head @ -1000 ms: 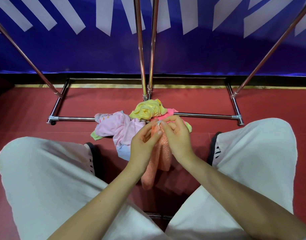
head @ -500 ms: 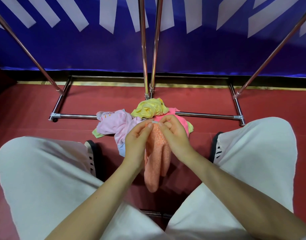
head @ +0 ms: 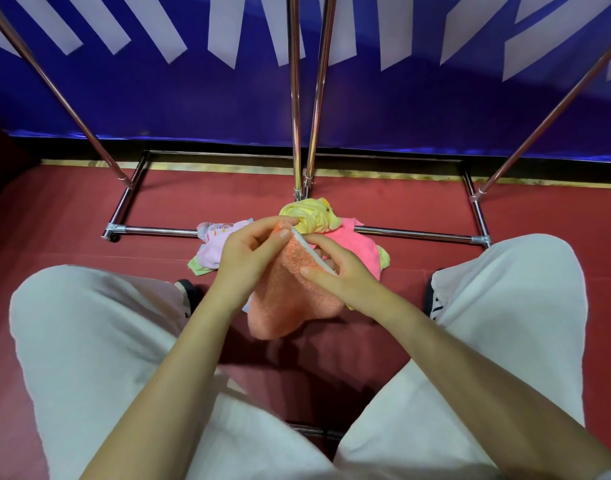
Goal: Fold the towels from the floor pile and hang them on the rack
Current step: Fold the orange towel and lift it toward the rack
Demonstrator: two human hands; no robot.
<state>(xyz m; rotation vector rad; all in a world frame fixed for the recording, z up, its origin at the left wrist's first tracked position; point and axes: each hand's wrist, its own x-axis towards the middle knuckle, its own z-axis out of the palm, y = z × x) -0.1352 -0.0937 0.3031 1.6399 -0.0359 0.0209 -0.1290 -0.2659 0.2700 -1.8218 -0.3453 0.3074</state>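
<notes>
A fluffy orange towel with a white trim hangs between my knees, held up off the red floor. My left hand pinches its top edge near one corner. My right hand grips the same trimmed edge a little further right. Behind my hands lies the floor pile: a yellow towel on top, a bright pink towel to the right, a pale pink towel to the left. The chrome rack stands over the pile, its two centre poles rising straight ahead.
The rack's base bar crosses the floor just behind the pile, with slanted side poles at left and right. A blue banner wall closes the back. My knees in white trousers flank the towel.
Both hands have risen and moved apart along the towel's trimmed edge. The orange towel has spread from a narrow hanging strip into a wider shape.
</notes>
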